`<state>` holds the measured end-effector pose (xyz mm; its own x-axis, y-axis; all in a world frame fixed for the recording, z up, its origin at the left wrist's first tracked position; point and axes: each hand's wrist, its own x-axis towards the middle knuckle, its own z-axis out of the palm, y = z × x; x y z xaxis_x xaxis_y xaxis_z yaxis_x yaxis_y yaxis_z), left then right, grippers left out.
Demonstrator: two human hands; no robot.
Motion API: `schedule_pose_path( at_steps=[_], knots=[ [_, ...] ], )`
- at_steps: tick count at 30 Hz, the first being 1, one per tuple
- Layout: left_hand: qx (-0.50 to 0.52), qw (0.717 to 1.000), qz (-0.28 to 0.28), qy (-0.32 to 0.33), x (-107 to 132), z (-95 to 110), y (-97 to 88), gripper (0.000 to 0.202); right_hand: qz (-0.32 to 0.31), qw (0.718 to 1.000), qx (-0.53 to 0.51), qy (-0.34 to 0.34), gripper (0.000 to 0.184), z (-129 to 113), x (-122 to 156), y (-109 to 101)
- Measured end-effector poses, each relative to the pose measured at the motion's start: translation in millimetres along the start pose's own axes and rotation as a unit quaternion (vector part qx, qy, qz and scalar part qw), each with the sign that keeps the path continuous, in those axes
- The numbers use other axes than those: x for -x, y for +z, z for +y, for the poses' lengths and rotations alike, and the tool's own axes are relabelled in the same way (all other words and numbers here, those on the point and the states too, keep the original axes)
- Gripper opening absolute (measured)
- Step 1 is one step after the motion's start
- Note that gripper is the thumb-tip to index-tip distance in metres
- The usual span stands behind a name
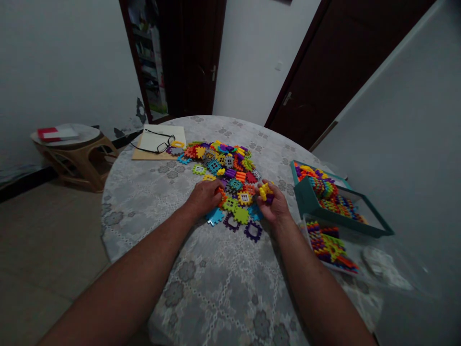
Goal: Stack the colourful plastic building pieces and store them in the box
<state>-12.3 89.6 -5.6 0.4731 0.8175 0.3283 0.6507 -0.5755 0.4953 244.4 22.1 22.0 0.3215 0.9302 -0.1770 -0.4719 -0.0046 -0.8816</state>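
A heap of colourful toothed plastic building pieces (236,184) covers the middle of the table. My right hand (276,205), palm turned partly up, holds several yellow building pieces (265,190) with a purple one beneath them, at the heap's right edge. On the heap's left side, my left hand (203,198) has its fingers curled at an orange building piece (222,197); part of that piece is hidden by the fingertips. Nearest me lie a blue piece (215,216), a lime green piece (241,215) and a dark purple frame piece (260,231).
Eyeglasses (163,147) rest on a pale pad or board (138,154) at the back left. To the right are a teal box (306,194) and a clear plastic container (306,226), both with colourful pieces inside. A stool (84,158) stands left of the round table (212,288).
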Motion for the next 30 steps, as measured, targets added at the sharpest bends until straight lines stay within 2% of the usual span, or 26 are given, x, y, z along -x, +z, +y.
schedule_pose_path(
  at_steps=[4,8,11,13,14,15,16,19,21,23,24,26,30],
  knots=[
    [-0.026,0.999,0.043,-0.014,0,-4,-0.6,0.028,0.028,0.999,-0.017,0.014,0.034,-2,-1,2],
    [-0.061,0.994,0.077,-0.053,0,-10,1.1,0.026,0.011,1.0,0.019,-0.004,0.039,-2,-2,10],
    [-0.069,0.992,0.074,-0.074,1,-13,3.3,0.028,-0.013,0.993,0.114,0.012,0.034,-2,-13,19],
    [-0.068,0.993,0.063,-0.07,1,-14,3.9,0.028,-0.013,0.973,0.231,-0.006,0.029,-2,-26,25],
    [-0.068,0.994,0.057,-0.067,1,-13,3.8,0.027,-0.01,0.951,0.307,-0.034,0.026,-3,-34,28],
    [-0.069,0.994,0.051,-0.065,1,-13,3.3,0.026,-0.008,0.917,0.391,-0.074,0.024,-4,-42,32],
    [-0.073,0.994,0.045,-0.064,1,-12,2.6,0.024,-0.005,0.872,0.476,-0.118,0.023,-6,-50,35],
    [-0.091,0.993,0.033,-0.063,1,-10,-0.3,0.021,-0.01,0.708,0.672,-0.215,0.031,-10,-69,46],
    [-0.097,0.993,0.027,-0.065,1,-9,-1.8,0.021,-0.026,0.617,0.754,-0.223,0.037,-11,-77,55],
    [-0.095,0.993,0.027,-0.068,1,-8,-2.5,0.021,-0.06,0.546,0.811,-0.202,0.04,-13,-81,64],
    [-0.093,0.993,0.028,-0.07,1,-7,-2.7,0.022,-0.078,0.522,0.828,-0.188,0.04,-13,-83,68],
    [-0.091,0.993,0.029,-0.071,2,-7,-2.6,0.021,-0.11,0.498,0.844,-0.165,0.037,-14,-86,76],
    [-0.094,0.993,0.034,-0.062,2,-9,-1.2,0.019,-0.124,0.49,0.85,-0.147,0.034,-15,-84,83]
  ],
)
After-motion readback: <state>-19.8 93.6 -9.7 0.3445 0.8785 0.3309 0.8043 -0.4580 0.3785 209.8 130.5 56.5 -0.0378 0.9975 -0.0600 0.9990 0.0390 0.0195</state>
